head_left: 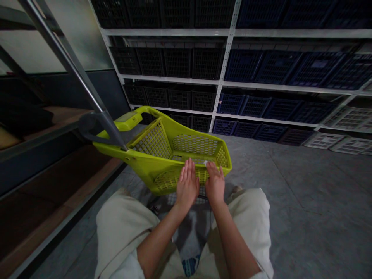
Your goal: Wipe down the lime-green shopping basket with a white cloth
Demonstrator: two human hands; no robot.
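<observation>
A lime-green plastic shopping cart (145,164) with perforated sides stands in front of my knees. My left hand (187,186) lies against its near side, fingers stretched out and together, tips about level with the rim. Just to the right, my right hand (215,184) is at the same side with its fingers curled at the rim. A small white thing (205,163) shows at its fingertips; its kind is too small to tell. Whether the right hand presses on the rim or only pinches the white thing is partly hidden.
Behind the cart rises a white metal rack (222,73) filled with black crates (178,62) and blue crates (277,68). White crates (324,140) sit at the lower right. A metal pole (75,77) slants up from the cart's left end, beside a low wooden shelf (58,197).
</observation>
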